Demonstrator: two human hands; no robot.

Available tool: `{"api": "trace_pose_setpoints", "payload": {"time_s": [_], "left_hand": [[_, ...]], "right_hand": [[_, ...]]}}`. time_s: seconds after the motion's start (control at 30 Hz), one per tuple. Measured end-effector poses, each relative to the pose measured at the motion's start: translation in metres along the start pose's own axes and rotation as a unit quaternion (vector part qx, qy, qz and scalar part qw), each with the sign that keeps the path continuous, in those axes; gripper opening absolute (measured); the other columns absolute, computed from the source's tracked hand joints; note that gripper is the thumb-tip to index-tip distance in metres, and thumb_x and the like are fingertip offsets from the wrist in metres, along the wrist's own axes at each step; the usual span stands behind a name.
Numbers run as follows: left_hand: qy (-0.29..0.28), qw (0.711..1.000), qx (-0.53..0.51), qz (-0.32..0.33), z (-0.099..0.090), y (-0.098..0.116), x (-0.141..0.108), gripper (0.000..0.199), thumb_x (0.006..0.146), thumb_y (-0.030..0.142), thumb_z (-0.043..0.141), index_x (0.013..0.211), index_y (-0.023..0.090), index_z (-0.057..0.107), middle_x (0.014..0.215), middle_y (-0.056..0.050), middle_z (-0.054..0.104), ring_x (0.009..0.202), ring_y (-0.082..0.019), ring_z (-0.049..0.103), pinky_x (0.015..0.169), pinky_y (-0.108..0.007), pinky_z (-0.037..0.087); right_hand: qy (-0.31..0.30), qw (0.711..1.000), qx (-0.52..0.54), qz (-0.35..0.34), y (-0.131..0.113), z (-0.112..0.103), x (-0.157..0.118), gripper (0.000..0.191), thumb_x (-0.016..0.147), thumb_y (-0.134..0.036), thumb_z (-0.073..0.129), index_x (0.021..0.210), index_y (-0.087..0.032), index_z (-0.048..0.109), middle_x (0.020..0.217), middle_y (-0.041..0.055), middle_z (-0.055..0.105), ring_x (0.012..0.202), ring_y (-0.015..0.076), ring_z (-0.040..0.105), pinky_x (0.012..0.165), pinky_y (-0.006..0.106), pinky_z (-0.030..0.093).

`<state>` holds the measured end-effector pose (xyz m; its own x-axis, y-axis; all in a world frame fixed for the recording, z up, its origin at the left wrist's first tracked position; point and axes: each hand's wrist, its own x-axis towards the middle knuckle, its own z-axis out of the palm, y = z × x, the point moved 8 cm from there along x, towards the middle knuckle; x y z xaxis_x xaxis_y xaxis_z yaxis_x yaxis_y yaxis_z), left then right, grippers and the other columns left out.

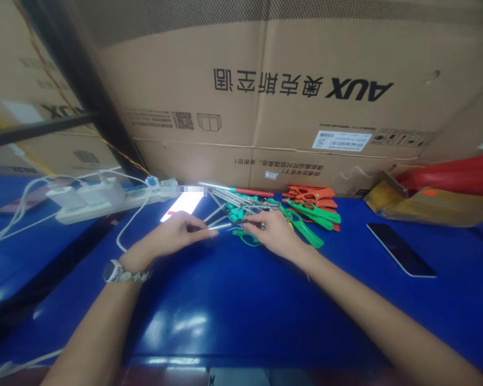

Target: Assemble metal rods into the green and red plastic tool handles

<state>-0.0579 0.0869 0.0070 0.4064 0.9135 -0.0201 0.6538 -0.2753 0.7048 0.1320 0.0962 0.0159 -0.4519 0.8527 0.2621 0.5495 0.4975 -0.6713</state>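
Note:
My left hand (181, 235) is closed in a pinch on a thin silvery metal rod (221, 227), which points right. Facing it, my right hand (277, 231) has its fingers pressed together around a small dark piece (239, 221), mostly hidden by the fingers. Whether rod and dark piece touch, I cannot tell. Just behind both hands lies a heap of metal rods (215, 213) with small teal parts (235, 214). Green plastic pieces (306, 231) and a stack of orange plastic pieces (310, 195) lie beyond my right hand. A red-handled tool (254, 193) rests across the heap.
A lit phone (182, 206) lies behind my left hand, and a dark-screened phone (400, 249) at right. A white power strip (100, 206) with plugs and cables stands left. A large cardboard box (241, 118) walls off the blue table's (241, 305) back. A yellowish box (422, 206) sits far right.

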Motion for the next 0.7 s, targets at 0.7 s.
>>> {"api": "trace_pose_setpoints", "payload": {"time_s": [0.7], "left_hand": [[0.066,0.984,0.157,0.054,0.030,0.041,0.000,0.016,0.083,0.034,0.056,0.087,0.021,0.064,0.064,0.001,0.062,0.055,-0.017,0.053,0.055,-0.028,0.034]], "right_hand": [[0.058,0.994,-0.023,-0.092,-0.018,0.020,-0.011,0.012,0.082,-0.019,0.074,0.093,-0.022,0.076,0.077,0.0010,0.070,0.079,0.0186,0.056,0.078,0.035,0.041]]}}
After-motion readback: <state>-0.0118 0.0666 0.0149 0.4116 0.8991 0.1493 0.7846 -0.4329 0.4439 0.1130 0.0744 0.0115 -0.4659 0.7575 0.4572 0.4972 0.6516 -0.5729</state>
